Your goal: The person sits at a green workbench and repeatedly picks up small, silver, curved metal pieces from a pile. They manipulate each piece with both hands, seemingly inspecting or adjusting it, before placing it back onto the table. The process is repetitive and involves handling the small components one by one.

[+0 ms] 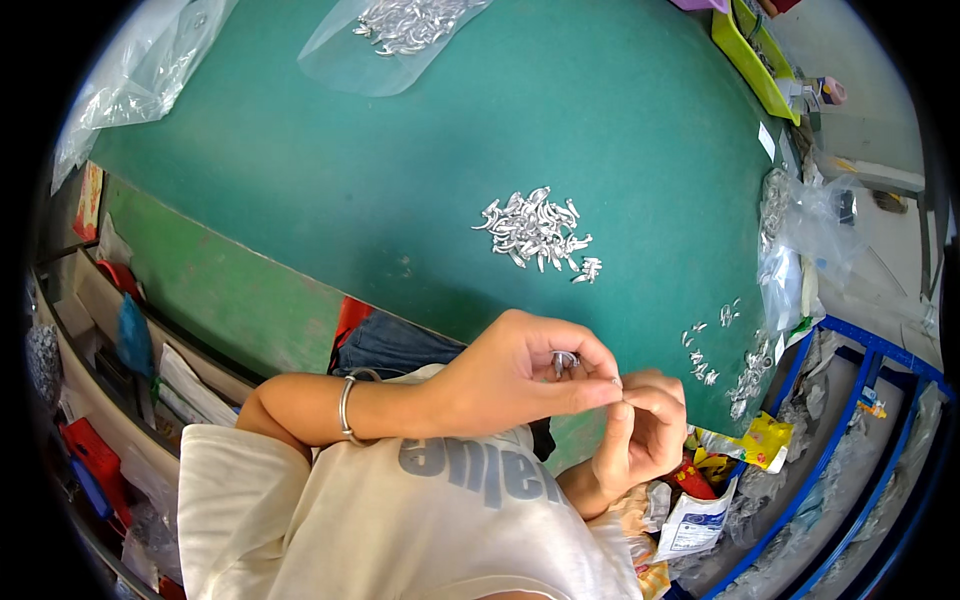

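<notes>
Both hands meet above the near edge of the green table point(400, 180). My left hand point(500, 375), a metal bangle on its wrist, pinches thumb and forefinger together at a tiny silvery piece point(616, 382). More small curved silver metal pieces point(566, 361) show inside its curled fingers. Fingertip to fingertip with it, my right hand point(645, 430) is closed too; what it grips is mostly hidden by the fingers. Beyond the hands lies a loose pile of small curved silver metal pieces point(535, 230). Several smaller silver pieces point(700, 365) are scattered on the right of the table.
A clear plastic bag point(405, 40) of similar pieces lies at the far side. Another plastic bag point(150, 70) hangs over the far left corner. A yellow-green bin point(755, 65) stands at the far right. Blue metal racks point(800, 430) flank the right; a cluttered open drawer point(150, 350) lies left.
</notes>
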